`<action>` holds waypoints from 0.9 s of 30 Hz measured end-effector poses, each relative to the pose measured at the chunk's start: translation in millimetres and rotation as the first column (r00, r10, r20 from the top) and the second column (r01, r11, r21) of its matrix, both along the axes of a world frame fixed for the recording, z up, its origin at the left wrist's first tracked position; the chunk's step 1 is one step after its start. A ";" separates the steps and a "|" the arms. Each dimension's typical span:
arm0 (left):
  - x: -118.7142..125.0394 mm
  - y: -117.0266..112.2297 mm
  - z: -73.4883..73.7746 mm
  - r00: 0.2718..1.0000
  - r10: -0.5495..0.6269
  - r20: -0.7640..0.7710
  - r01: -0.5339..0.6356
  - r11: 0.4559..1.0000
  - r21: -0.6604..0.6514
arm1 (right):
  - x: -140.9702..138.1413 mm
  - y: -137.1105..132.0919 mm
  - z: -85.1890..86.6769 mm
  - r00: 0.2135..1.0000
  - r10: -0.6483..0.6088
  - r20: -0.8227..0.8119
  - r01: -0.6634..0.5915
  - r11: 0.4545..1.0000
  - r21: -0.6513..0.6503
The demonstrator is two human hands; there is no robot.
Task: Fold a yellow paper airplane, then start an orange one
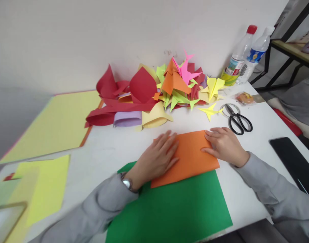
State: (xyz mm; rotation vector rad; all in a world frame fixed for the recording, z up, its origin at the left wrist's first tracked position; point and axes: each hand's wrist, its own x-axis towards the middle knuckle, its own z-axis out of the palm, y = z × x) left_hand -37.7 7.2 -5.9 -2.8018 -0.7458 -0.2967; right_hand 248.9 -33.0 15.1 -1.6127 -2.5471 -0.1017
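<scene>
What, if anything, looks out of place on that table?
I see no spill, and no tear in the orange paper. What seems a wrapped snack lies beyond the scissors, odd amid papercraft. One yellow paper plane lies slightly apart from the heap of folded paper.

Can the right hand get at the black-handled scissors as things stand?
Probably yes: the scissors lie just beyond the right hand, with handles toward the person and nothing visible in between. It would likely have to come off the orange paper first.

Free tabletop (93, 162) left of the orange paper (191, 153), with paper shapes (143, 86) blockily behind, scissors (234, 115) rightward
</scene>
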 end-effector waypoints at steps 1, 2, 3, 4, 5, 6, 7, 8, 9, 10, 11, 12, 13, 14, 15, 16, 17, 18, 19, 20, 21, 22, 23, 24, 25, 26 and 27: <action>-1.6 2.0 -2.7 0.997 -0.078 -0.026 0.076 0.995 -0.057 | -0.1 -0.1 0.0 1.000 -0.002 0.000 0.002 1.000 -0.001; -3.2 3.9 -4.8 0.990 -0.132 -0.041 0.127 0.986 -0.108 | -0.2 -0.1 0.0 1.000 -0.004 0.000 0.004 1.000 -0.003; -4.8 5.6 -5.9 0.985 -0.167 -0.046 0.158 0.975 -0.155 | -0.4 -0.1 0.1 1.000 -0.006 -0.001 0.006 1.000 -0.004; -6.1 6.8 -6.0 0.981 -0.189 -0.050 0.176 0.964 -0.198 | -0.5 -0.1 0.3 1.000 -0.008 -0.002 0.008 1.000 -0.005; -7.0 7.6 -5.2 0.977 -0.206 -0.047 0.189 0.953 -0.235 | -0.7 0.0 0.7 1.000 -0.009 -0.002 0.009 1.000 -0.006; -7.4 7.9 -3.6 0.973 -0.226 -0.044 0.206 0.941 -0.267 | -0.9 0.0 1.1 1.000 -0.009 -0.002 0.009 1.000 -0.008; -7.2 7.9 -1.5 0.967 -0.252 -0.042 0.229 0.928 -0.293 | -1.1 0.2 1.7 1.000 -0.008 -0.001 0.008 1.000 -0.010; -6.7 7.8 0.8 0.959 -0.281 -0.038 0.256 0.915 -0.310 | -1.3 0.3 2.4 1.000 -0.006 0.001 0.006 1.000 -0.013; -5.9 7.7 3.0 0.950 -0.309 -0.036 0.282 0.904 -0.321 | -1.6 0.5 3.1 1.000 -0.007 0.002 0.007 1.000 -0.017; -5.0 7.7 4.9 0.943 -0.330 -0.037 0.301 0.896 -0.327 | -2.0 0.7 3.9 1.000 -0.009 0.003 0.009 1.000 -0.022; -4.1 7.8 6.4 0.937 -0.346 -0.040 0.314 0.890 -0.330 | -2.3 0.9 4.5 1.000 -0.011 0.004 0.011 1.000 -0.029; -3.3 8.0 7.4 0.934 -0.354 -0.044 0.321 0.888 -0.329 | -2.7 1.1 5.1 1.000 -0.011 0.004 0.011 0.999 -0.036; -2.7 8.2 8.1 0.933 -0.357 -0.050 0.323 0.888 -0.327 | -3.0 1.2 5.6 1.000 -0.013 0.003 0.013 0.999 -0.042; -2.2 8.3 8.5 0.932 -0.359 -0.057 0.323 0.890 -0.322 | -3.3 1.2 5.9 1.000 -0.013 0.002 0.013 0.999 -0.047; -1.9 8.3 8.7 0.928 -0.366 -0.063 0.330 0.890 -0.314 | -3.6 1.2 6.1 1.000 -0.015 0.001 0.015 0.999 -0.051; -1.6 8.0 9.0 0.921 -0.382 -0.071 0.344 0.888 -0.306 | -3.8 1.2 6.3 1.000 -0.016 -0.001 0.016 0.998 -0.054; -1.3 7.4 9.3 0.910 -0.406 -0.081 0.366 0.881 -0.300 | -3.9 1.1 6.4 1.000 -0.018 -0.004 0.017 0.998 -0.056; -0.7 6.6 9.8 0.895 -0.437 -0.089 0.395 0.870 -0.296 | -4.0 1.0 6.5 1.000 -0.020 -0.006 0.020 0.998 -0.058; 0.2 5.6 10.4 0.878 -0.470 -0.094 0.426 0.854 -0.298 | -4.1 1.0 6.6 1.000 -0.021 -0.007 0.021 0.998 -0.060; 1.4 4.4 11.3 0.862 -0.499 -0.094 0.452 0.839 -0.303 | -4.1 1.0 6.7 1.000 -0.021 -0.008 0.020 0.998 -0.063; 3.1 3.1 12.3 0.851 -0.517 -0.092 0.469 0.828 -0.308 | -4.1 1.1 6.7 1.000 -0.020 -0.009 0.020 0.998 -0.064; 5.3 1.8 13.3 0.848 -0.523 -0.082 0.478 0.823 -0.308 | -4.1 1.2 6.7 1.000 -0.019 -0.011 0.018 0.998 -0.065; 7.8 0.5 14.4 0.850 -0.523 -0.066 0.483 0.823 -0.299 | -4.1 1.3 6.6 1.000 -0.017 -0.014 0.016 0.998 -0.065; 10.6 -0.7 15.4 0.854 -0.517 -0.051 0.484 0.828 -0.284 | -4.2 1.4 6.5 1.000 -0.016 -0.016 0.015 0.998 -0.064; 13.6 -1.8 16.0 0.860 -0.509 -0.034 0.484 0.835 -0.259 | -4.2 1.5 6.4 1.000 -0.016 -0.018 0.015 0.998 -0.062; 16.6 -2.8 16.1 0.864 -0.504 -0.011 0.489 0.843 -0.226 | -4.3 1.5 6.3 1.000 -0.015 -0.020 0.014 0.998 -0.059; 19.5 -3.8 15.6 0.866 -0.500 0.014 0.493 0.849 -0.191 | -4.3 1.5 6.1 1.000 -0.015 -0.023 0.014 0.998 -0.055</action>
